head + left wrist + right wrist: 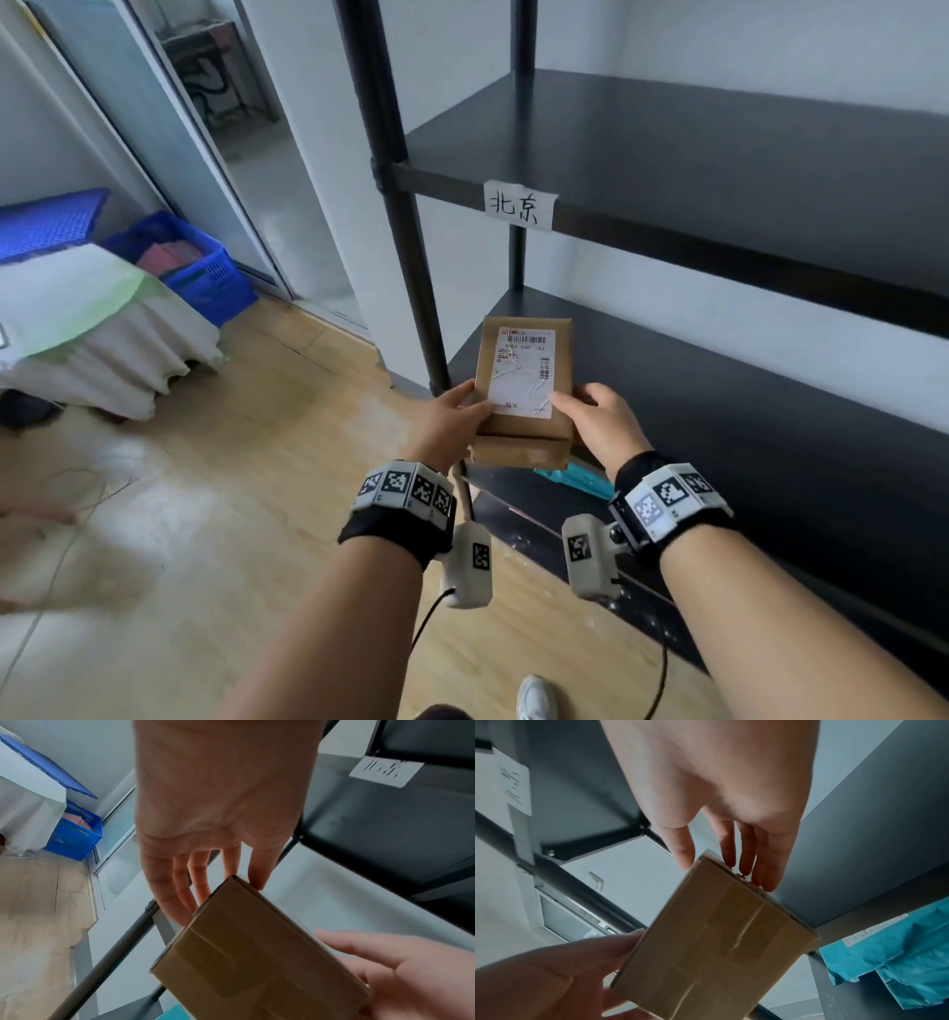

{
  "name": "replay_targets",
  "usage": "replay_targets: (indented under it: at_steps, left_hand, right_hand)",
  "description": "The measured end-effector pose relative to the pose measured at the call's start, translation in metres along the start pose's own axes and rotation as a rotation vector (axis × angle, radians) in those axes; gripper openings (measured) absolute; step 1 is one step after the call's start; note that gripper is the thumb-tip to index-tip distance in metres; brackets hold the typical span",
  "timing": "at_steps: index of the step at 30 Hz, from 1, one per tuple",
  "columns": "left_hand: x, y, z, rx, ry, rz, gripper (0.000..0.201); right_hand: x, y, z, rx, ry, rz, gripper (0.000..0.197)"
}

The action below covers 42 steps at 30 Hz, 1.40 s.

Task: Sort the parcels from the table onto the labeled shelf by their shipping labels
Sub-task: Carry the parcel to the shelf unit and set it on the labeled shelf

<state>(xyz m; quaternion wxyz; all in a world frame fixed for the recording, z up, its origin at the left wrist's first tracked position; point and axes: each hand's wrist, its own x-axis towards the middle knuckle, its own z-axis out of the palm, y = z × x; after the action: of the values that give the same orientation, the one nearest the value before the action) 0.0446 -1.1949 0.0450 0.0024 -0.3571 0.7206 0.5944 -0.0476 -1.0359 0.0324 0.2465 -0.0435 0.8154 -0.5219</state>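
Observation:
A brown cardboard parcel (524, 390) with a white shipping label (524, 372) on top is held in the air before the black shelf unit (719, 241). My left hand (462, 408) pinches its near left edge, thumb on the label and fingers underneath. My right hand (580, 406) pinches the near right edge the same way. A paper tag (520, 204) reading 北京 hangs on the upper shelf's front rail. The left wrist view shows the parcel's taped underside (257, 953) with the left hand's fingers (203, 882) at its edge; the right wrist view shows the same underside (718, 943).
A teal plastic parcel (898, 963) lies on the lowest shelf, below the held box. A blue crate (205, 267) and a cloth-covered table (77, 329) stand at the left, beside a glass door. The shelf's black post (411, 246) rises just left of the parcel.

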Motion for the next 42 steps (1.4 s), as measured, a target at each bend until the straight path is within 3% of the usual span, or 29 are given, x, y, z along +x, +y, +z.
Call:
replay_targets:
  at_steps: [6, 12, 21, 27, 30, 32, 36, 42]
  left_hand:
    - [0.053, 0.014, 0.003, 0.057, -0.071, -0.002, 0.047]
    - [0.095, 0.03, -0.004, 0.194, -0.082, 0.067, 0.049]
    - [0.131, 0.034, -0.017, 0.381, -0.169, 0.146, 0.046]
    - [0.122, 0.036, -0.019, 0.466, -0.167, 0.223, 0.046]
    - [0.109, 0.037, -0.018, 0.438, -0.088, 0.354, 0.035]
    - [0.1, 0.04, -0.01, 0.411, -0.084, 0.441, 0.044]
    - [0.073, 0.051, 0.016, 0.485, -0.196, 0.556, 0.054]
    - [0.016, 0.049, 0.071, 0.678, -0.506, 0.628, 0.062]
  right_hand:
    - [0.032, -0.011, 0.008, -0.046, -0.003, 0.04, 0.039]
    - [0.063, -0.018, 0.026, -0.061, 0.108, 0.08, 0.069]
    - [0.069, -0.027, 0.05, -0.147, 0.22, 0.152, 0.06]
    - [0.056, -0.032, 0.052, -0.164, 0.298, 0.188, 0.056]
    - [0.039, -0.03, 0.048, -0.129, 0.347, 0.197, 0.053]
    - [0.024, -0.026, 0.044, -0.094, 0.382, 0.21, 0.05]
    - [-0.015, -0.015, 0.03, -0.03, 0.485, 0.228, 0.047]
    - [-0.095, 0.023, -0.004, 0.021, 0.675, 0.293, 0.043]
